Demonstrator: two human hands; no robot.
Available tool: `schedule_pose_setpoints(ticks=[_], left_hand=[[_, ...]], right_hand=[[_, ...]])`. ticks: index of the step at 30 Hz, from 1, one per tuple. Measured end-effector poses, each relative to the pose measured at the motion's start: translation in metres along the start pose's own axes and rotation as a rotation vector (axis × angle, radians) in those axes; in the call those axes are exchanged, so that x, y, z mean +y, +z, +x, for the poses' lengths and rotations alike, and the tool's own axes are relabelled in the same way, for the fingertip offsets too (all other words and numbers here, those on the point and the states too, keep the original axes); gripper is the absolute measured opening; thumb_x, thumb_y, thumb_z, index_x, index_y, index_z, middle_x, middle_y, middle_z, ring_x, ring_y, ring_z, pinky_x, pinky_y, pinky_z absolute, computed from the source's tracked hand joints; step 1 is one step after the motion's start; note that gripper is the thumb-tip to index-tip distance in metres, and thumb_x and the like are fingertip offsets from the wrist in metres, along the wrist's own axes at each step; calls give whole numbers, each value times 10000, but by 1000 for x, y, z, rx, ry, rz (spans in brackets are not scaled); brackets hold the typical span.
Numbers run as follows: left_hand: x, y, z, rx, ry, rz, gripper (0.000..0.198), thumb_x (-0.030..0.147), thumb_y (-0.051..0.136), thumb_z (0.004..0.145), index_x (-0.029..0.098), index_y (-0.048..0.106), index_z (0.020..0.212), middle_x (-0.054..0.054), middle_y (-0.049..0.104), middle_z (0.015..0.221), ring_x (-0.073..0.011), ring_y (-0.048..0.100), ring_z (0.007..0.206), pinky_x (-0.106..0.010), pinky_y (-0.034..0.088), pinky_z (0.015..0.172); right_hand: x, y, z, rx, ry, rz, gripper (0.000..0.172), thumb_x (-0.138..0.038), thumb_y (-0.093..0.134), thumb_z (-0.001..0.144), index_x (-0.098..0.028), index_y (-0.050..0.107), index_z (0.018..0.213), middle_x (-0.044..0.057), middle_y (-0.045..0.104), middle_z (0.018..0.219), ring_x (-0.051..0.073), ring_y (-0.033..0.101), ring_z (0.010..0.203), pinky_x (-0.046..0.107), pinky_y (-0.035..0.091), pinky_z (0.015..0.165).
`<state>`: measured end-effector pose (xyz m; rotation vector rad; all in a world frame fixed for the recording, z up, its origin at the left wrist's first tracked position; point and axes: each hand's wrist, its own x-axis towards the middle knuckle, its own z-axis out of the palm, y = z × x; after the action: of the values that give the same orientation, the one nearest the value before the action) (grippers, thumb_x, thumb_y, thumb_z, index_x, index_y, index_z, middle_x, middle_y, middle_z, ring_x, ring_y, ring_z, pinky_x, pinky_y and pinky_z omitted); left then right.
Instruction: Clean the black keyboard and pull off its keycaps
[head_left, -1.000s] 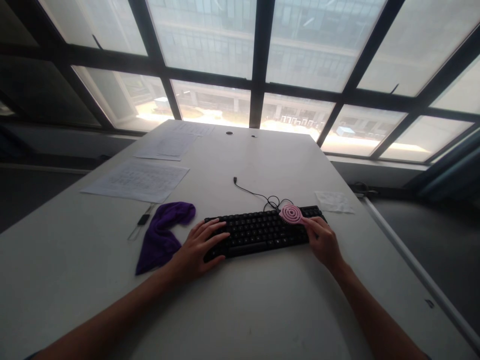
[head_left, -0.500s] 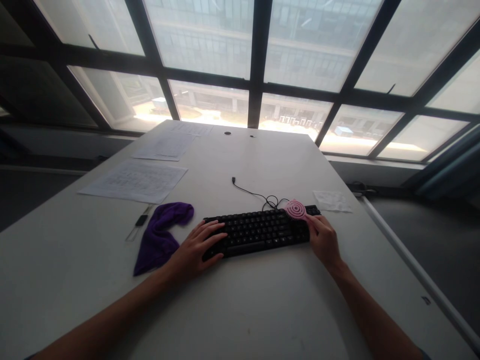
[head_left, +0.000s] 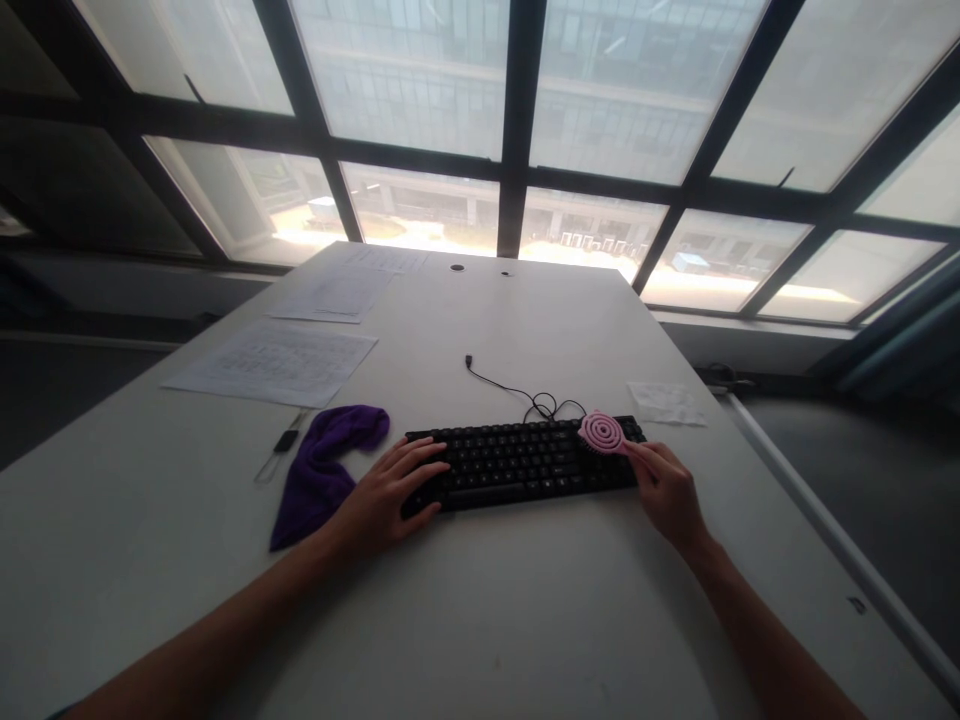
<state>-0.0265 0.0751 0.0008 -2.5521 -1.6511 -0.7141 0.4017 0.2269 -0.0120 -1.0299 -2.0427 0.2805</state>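
A black keyboard [head_left: 517, 465] lies on the white table in front of me. My left hand [head_left: 390, 490] rests over its left end, fingers stretched out and spread on the keys, thumb by the front edge. In my right hand [head_left: 667, 490] is the handle of a pink hairbrush [head_left: 601, 433], pinched between thumb and fingers. The brush head has a spiral pattern on its back and faces bristles down over the right-hand keys. Whether the bristles touch the keys is hard to see. Behind the keyboard its thin black cable [head_left: 510, 386] lies in loose loops, ending in a plug.
Left of the keyboard lie a crumpled purple cloth [head_left: 322, 470] and a small black item with a cord loop [head_left: 285, 441]. Printed sheets [head_left: 277, 360] cover the table's far left. A clear crumpled plastic wrapper [head_left: 666, 403] is at the right. Windows [head_left: 420, 200] rise behind the table.
My right hand and the hairbrush have moved right and slightly towards me over the keyboard. My left hand stays on the keyboard's left end.
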Motion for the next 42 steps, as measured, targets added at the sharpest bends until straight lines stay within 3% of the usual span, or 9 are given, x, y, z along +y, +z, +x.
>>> schedule_pose_setpoints(ticks=[6, 12, 19, 27, 36, 42], left_hand=[[27, 2, 6, -6, 50, 88, 531, 207, 562, 921, 235, 489, 1445, -85, 485, 1521, -299, 391, 1445, -554, 292, 1228], [57, 20, 11, -43, 69, 32, 571, 121, 513, 920, 220, 461, 1480, -83, 496, 1512, -283, 418, 1431, -471, 416, 1182], [52, 24, 11, -37, 74, 30, 498, 130, 511, 940, 217, 518, 1430, -88, 526, 1479, -282, 454, 1397, -469, 468, 1147], [49, 27, 10, -14, 104, 43, 471, 124, 509, 946, 198, 543, 1410, -102, 539, 1465, -278, 473, 1380, -470, 483, 1130], [49, 25, 11, -15, 99, 24, 458, 125, 515, 950, 198, 552, 1400, -99, 545, 1459, -273, 467, 1383, -468, 480, 1133], [49, 27, 11, -21, 101, 36, 457, 111, 506, 947, 186, 552, 1395, -105, 539, 1463, -271, 463, 1384, -467, 477, 1135]], right_hand=[[-11, -6, -13, -134, -82, 132, 290, -270, 507, 1004, -255, 701, 1219, 100, 668, 1026, 225, 652, 919, 364, 569, 790], [-17, -7, -10, -238, -102, 167, 320, -227, 490, 1009, -279, 693, 1250, 79, 659, 1036, 203, 652, 924, 331, 559, 791], [-1, -29, -4, -192, -91, 137, 295, -215, 529, 995, -289, 714, 1212, 72, 666, 1034, 211, 643, 929, 351, 549, 808], [-28, 0, -11, -276, -151, 196, 321, -210, 494, 1016, -284, 703, 1248, 83, 651, 1036, 191, 633, 922, 324, 547, 777], [-12, -17, -6, -222, -153, 198, 320, -196, 509, 1006, -280, 704, 1246, 86, 656, 1023, 206, 630, 925, 354, 553, 782], [-35, 0, -13, -269, -249, 230, 368, -148, 518, 996, -313, 685, 1279, 72, 656, 997, 184, 617, 888, 320, 541, 741]])
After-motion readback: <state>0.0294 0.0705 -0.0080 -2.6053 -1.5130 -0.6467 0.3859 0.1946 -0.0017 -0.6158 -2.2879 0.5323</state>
